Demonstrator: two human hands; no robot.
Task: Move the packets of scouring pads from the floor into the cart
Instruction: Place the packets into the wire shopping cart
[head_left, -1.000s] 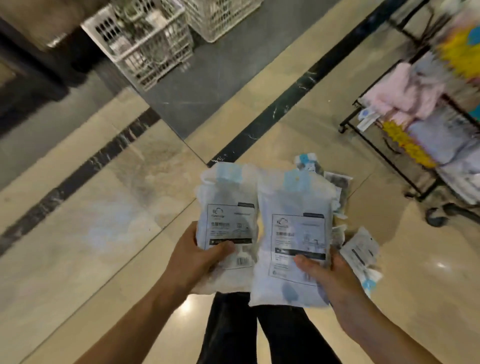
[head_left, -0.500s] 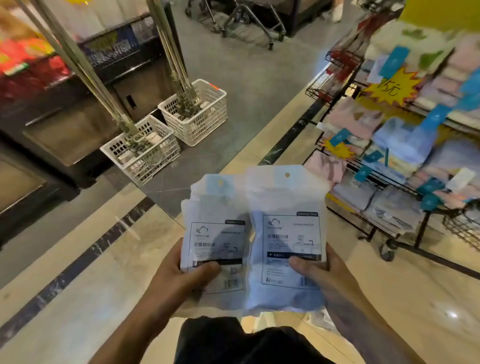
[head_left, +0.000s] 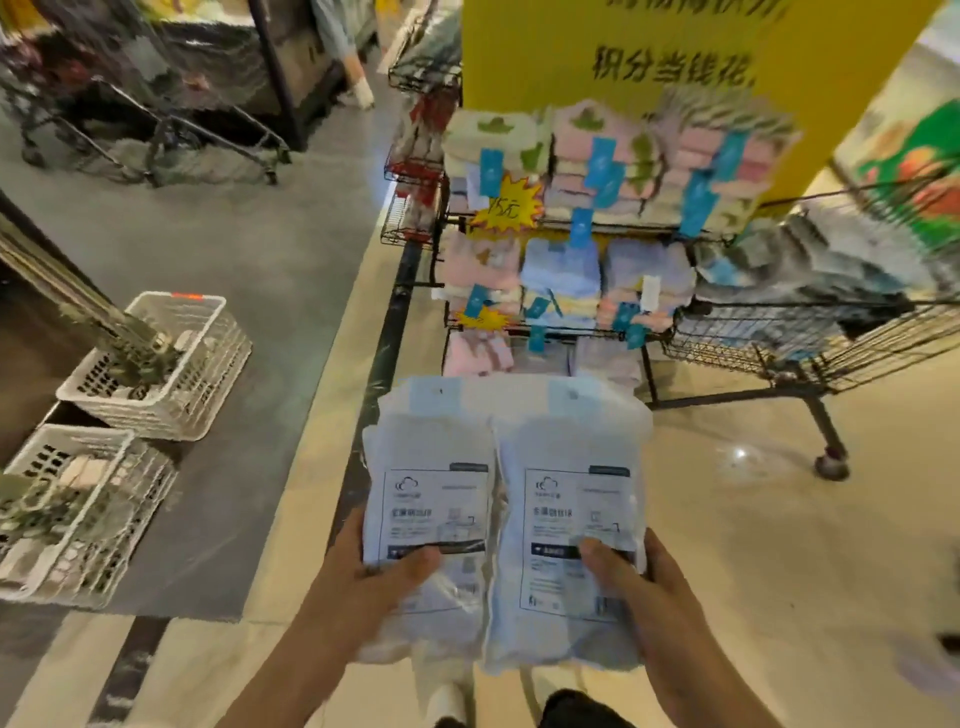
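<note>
At lower centre, the left hand (head_left: 358, 587) grips one packet (head_left: 428, 499), the right hand (head_left: 652, 597) another packet (head_left: 571, 509), thumbs pressed on front, forearms raised.

Glossy beige floor tiles (head_left: 753, 545) fill the lower right, a grey floor strip (head_left: 270, 291) runs toward 10 o'clock. White baskets (head_left: 171, 364) sit at 9 o'clock. A towel rack (head_left: 571, 270) and yellow sign (head_left: 649, 52) stand at 12 o'clock.
</note>
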